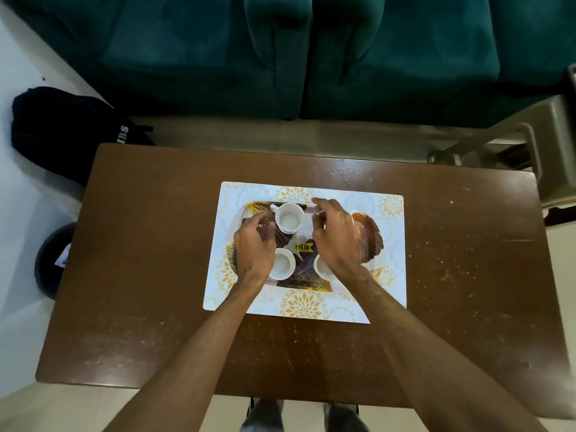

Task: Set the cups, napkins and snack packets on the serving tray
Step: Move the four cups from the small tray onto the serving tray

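The person's feet (265, 416) are seen on pale floor tiles below the near edge of a scratched brown wooden table (156, 307). Both forearms are stretched over the tabletop. A white placemat (305, 307) printed with yellow flowers is laid at the table's middle. The serving tray (371, 241), dark with gold leaf lines and a yellow price sticker (303, 247), is set on it.

Three white cups are stood in the tray: the near-left cup (282, 264), the near-right cup (321, 268), partly hidden by the right wrist, and the far cup (290, 218). The left hand (254, 244) is held over the tray's left side with fingers curled. The right hand (335, 235) is held just right of the far cup, thumb and forefinger brought close together. Whether anything is gripped by either hand cannot be told.

Beyond the table, a teal sofa (311, 57) is seen, with a black bag (62, 129) on the left and a grey plastic stool (548, 141) on the right.
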